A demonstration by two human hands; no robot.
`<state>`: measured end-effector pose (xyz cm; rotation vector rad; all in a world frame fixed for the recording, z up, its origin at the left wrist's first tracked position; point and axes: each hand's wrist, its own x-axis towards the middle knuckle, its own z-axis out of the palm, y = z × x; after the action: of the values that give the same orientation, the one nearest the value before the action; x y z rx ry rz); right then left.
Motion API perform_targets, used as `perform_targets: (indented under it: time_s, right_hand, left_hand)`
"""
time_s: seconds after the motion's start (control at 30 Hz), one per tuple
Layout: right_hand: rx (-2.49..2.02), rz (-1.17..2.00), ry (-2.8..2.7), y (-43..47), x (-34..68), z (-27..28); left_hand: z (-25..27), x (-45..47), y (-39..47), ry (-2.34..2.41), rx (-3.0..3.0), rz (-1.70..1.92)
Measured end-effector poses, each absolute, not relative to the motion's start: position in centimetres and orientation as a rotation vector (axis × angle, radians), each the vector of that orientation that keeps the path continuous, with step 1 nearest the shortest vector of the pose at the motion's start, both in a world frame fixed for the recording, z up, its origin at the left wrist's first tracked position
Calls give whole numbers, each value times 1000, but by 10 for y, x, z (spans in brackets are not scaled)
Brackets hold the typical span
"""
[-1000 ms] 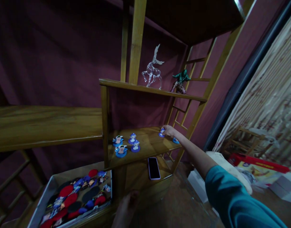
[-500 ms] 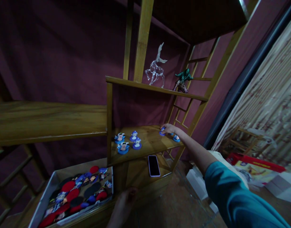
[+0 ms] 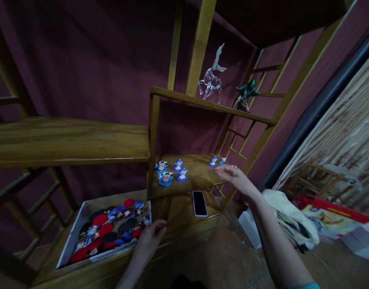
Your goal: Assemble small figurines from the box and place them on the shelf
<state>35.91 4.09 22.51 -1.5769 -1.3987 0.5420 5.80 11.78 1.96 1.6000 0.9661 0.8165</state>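
Note:
My right hand (image 3: 232, 176) hovers over the front right of the low shelf (image 3: 199, 176), fingers stretched out, holding nothing. Just beyond its fingertips stands a small purple-and-white figurine (image 3: 213, 161) on a purple base. Beside that is a figurine with a blue base (image 3: 223, 161); another at the right is mostly hidden by my hand. On the shelf's left side stand two purple figurines (image 3: 182, 174) and two blue-based figurines (image 3: 165, 179). My left hand (image 3: 148, 241) is at the right edge of the box (image 3: 70, 241), fingers curled; anything inside them is hidden.
Several figurines and red and black discs (image 3: 104, 230) fill the box. A phone (image 3: 199, 203) lies on the lower ledge. Above stand a clear deer ornament (image 3: 211, 82) and a green-and-brown statuette (image 3: 244, 96). A pale bag (image 3: 289, 216) and red carton (image 3: 331, 208) are at right.
My right hand has let go of the purple figurine, left it standing on the shelf, and drawn back toward me. My left hand has risen slightly beside the box. The view has shifted.

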Motion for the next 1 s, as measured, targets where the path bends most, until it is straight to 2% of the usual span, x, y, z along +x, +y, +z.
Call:
perform_targets:
  time_s: [0.17, 0.27, 0.4, 0.5, 0.6, 0.77, 1.0]
  right_hand:
    - [-1426, 1101, -1396, 13, 271, 146]
    - [-1369, 1287, -1435, 23, 216, 97]
    - [-1309, 1392, -1532, 63, 156, 48]
    - [-1414, 1275, -1502, 110, 126, 16]
    - [-1582, 1025, -1497, 157, 108, -11]
    - [-1895, 772, -1536, 211, 87, -36]
    - [-1826, 600, -1832, 257, 53, -48]
  left_hand:
    - [38, 5, 150, 1059, 1219, 1115]
    - [50, -36, 165, 1035, 736, 1366]
    - [57, -76, 175, 976, 220, 1409]
    - [58, -90, 179, 972, 31, 1392]
    - [58, -96, 181, 926, -45, 1395]
    - [58, -112, 184, 890, -65, 1481]
    - [55, -126, 189, 897, -115, 1533]
